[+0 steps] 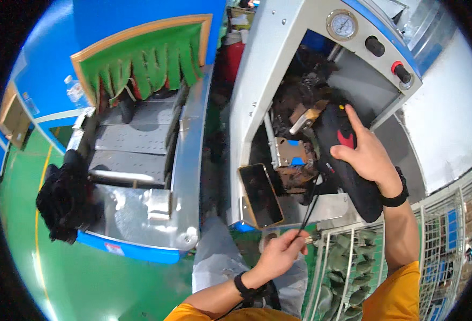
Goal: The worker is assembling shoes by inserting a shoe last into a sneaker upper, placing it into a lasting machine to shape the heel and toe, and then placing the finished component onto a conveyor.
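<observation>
Black shoe-like piece (360, 190), right of centre, slanting within the mouth of a grey-white machine (257, 69). The right hand (374, 158) lies against it, thumb and forefinger spread, presumably to steady it; whether the hidden fingers grip cannot be told. Below centre, the left hand (281, 254) has its fingers closed on a dark cord (309, 210), which runs nearly straight up toward the piece, apparently held under tension. A phone (261, 195) leans at the machine's front corner, seemingly for easy viewing. Lower right: wire rack (324, 257); upper left: green strip curtain (145, 72).
</observation>
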Motion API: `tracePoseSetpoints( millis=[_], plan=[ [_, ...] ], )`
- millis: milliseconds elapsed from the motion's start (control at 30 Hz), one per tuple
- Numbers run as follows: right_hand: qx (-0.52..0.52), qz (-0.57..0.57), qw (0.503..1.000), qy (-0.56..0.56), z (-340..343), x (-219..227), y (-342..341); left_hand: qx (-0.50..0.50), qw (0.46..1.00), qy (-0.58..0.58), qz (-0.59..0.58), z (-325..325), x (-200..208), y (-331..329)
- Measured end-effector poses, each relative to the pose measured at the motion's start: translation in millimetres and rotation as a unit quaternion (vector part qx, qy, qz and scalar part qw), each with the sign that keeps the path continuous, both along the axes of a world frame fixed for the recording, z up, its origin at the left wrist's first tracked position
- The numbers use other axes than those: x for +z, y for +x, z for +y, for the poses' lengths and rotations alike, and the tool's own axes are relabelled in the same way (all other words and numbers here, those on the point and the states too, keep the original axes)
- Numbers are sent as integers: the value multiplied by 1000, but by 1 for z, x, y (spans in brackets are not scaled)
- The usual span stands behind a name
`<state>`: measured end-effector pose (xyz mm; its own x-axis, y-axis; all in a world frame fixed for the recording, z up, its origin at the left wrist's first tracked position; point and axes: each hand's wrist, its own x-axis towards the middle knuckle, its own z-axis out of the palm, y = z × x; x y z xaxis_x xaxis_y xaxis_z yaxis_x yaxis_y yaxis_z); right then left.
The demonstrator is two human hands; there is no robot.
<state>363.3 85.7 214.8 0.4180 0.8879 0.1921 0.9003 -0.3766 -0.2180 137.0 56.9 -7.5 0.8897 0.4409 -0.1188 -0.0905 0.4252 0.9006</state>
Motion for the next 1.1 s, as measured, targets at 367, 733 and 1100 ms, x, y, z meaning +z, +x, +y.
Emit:
tracePoseSetpoints(
  millis=[367, 733, 1100],
  plan=[
    [-52, -103, 984, 135, -85, -10, -70, -83, 990, 108, 44, -37, 23, -38],
    [9, -290, 951, 106, -256, -81, -177, -183, 942, -226, -167, -29, 45, -71],
    [39, 729, 622, 284, -170, -59, -106, -232, 953, 128, 146, -55, -30, -103]
  ],
)
